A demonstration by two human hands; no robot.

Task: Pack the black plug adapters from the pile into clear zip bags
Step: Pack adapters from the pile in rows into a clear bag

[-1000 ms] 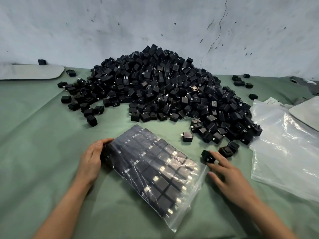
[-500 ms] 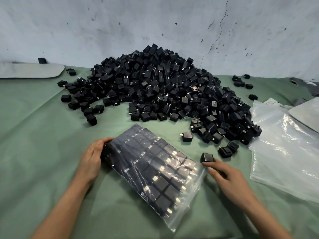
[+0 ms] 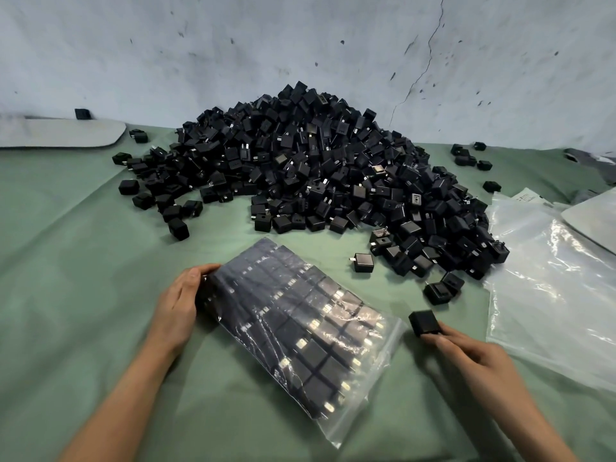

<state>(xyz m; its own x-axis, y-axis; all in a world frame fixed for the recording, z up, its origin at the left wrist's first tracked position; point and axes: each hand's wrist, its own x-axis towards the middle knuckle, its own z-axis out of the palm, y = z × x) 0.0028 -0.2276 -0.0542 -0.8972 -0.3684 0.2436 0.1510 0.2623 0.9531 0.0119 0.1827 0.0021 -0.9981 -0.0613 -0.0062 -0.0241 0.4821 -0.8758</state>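
On the green cloth-covered table [image 3: 83, 261], near its front edge, a clear plastic zip bag [image 3: 300, 335] lay slantwise. It was already lined with neat rows of black adapters, their metal prongs pointing toward its right-hand side. Filling was the step in hand, and it looked close to done for this bag, since only a narrow strip of empty plastic showed past the last row.

The left hand [image 3: 176, 305] gripped the bag's far-left end, fingers curled over the corner to steady it. The right hand [image 3: 466, 355] pinched a small black cube-shaped plug adapter [image 3: 425, 323] between thumb and fingertips [image 3: 443, 341]. The cube sat at the very tips, just beside the bag's right corner and not yet inside.

Behind both, the heaped pile of black plug adapters [image 3: 316, 168] stood against the wall, well apart from the hands. A stack of empty clear plastic bags [image 3: 550, 295] lay to the right.

Next, I judged, the cube would need turning so its prongs matched the rows, then sliding in through the mouth. Whether that mouth stood open could not be told. The slack film might fold and block the entry.
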